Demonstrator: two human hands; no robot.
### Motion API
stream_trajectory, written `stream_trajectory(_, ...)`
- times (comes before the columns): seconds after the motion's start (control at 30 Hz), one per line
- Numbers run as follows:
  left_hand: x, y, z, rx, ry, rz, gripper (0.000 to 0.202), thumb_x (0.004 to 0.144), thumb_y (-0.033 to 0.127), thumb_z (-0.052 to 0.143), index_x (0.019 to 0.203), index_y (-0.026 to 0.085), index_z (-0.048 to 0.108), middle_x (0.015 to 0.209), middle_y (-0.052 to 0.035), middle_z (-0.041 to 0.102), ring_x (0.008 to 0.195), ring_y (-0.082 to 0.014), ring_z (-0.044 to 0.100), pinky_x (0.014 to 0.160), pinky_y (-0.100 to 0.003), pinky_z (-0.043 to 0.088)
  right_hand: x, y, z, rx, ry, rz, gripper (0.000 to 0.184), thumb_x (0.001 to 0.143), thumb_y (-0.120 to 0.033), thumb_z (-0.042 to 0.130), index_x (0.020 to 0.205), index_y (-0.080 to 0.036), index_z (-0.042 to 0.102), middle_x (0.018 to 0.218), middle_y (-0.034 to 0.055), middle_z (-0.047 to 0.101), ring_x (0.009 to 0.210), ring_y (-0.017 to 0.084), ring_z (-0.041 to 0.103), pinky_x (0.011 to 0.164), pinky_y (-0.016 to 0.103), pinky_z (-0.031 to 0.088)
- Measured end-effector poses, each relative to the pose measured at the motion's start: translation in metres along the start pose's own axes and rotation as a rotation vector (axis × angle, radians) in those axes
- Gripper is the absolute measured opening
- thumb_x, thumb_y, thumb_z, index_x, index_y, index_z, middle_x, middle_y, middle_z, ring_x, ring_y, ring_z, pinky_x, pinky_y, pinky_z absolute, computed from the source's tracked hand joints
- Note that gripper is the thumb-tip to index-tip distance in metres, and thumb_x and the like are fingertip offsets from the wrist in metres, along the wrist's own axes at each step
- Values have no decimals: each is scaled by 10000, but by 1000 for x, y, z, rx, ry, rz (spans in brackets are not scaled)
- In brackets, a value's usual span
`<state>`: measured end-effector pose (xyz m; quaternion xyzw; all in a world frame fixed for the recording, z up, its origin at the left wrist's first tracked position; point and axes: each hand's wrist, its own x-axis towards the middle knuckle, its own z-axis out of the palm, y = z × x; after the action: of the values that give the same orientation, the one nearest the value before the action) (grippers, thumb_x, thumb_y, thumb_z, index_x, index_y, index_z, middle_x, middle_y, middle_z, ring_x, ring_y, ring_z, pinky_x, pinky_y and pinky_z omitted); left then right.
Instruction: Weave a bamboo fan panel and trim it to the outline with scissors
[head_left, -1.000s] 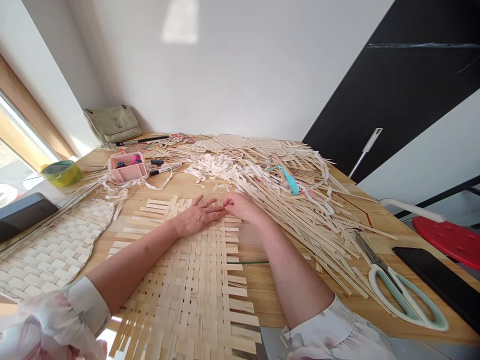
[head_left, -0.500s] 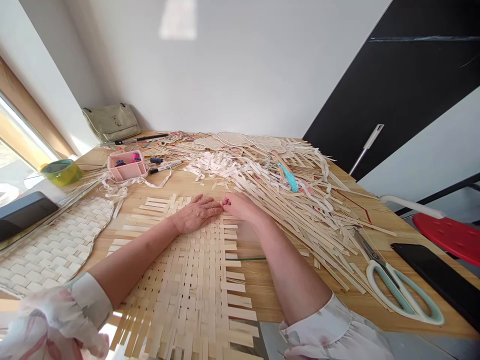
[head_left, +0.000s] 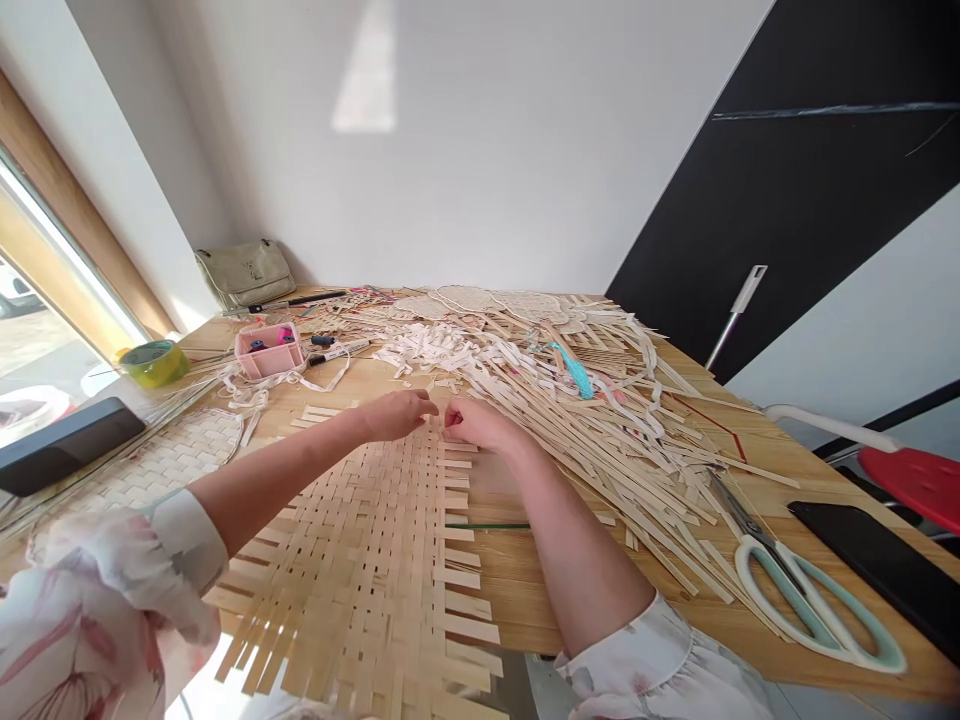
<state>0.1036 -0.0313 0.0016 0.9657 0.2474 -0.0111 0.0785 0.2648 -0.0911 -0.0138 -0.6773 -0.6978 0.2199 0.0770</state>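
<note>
While the left hand and the right hand are reaching over the far edge of the woven bamboo mat, their fingers are curling narrowly and nearly meeting, but I cannot tell if they are holding a strip. A heap of loose strips is lying just right of the mat, and green-handled scissors are lying farther right of it.

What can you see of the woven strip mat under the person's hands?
The woven mat is a flat, unfinished piece of pale, wood-like strips crossed over and under in a tight grid. Loose strip ends stick out unevenly along its right and near edges. It lies on the wooden table, its near end reaching past the table's edge. The left hand and right hand are at its far part; whether they touch it is hard to tell.
</note>
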Motion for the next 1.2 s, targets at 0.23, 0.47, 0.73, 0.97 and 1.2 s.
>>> stream_trajectory(0.23,24,8,14,-56,19,-205,230,818,171,456,949,162,645,939,-71,633,830,-171,611,718,-236,445,-1,-2,-1,-10,25,18,160,825,-298,607,874,-147,585,836,8,592,731,133,556,667,296,469)
stream_trajectory(0.47,33,8,17,-112,17,-282,133,790,225,515,864,165,607,855,-34,649,796,-163,591,637,-219,414,-2,-5,0,-20,-2,14,141,831,-283,602,840,-143,594,845,9,603,735,132,566,677,300,477)
stream_trajectory(0.73,40,3,21,-174,4,-305,62,763,204,533,789,173,579,792,-17,643,756,-160,579,599,-221,384,1,-2,3,26,-15,-18,79,808,-212,613,768,-145,601,780,-2,614,721,129,564,671,280,451)
stream_trajectory(0.97,42,7,14,-201,-7,-313,58,729,158,541,760,169,589,756,-27,639,754,-174,577,597,-229,379,3,4,5,119,-1,-21,49,697,-131,632,692,-180,628,690,-15,632,663,130,552,548,216,355)
stream_trajectory(1.2,44,9,7,-236,-7,-294,103,707,114,528,753,151,611,753,-46,637,795,-192,571,649,-244,391,5,7,5,175,0,-9,57,671,-118,627,672,-173,614,649,-24,607,611,114,523,518,209,326)
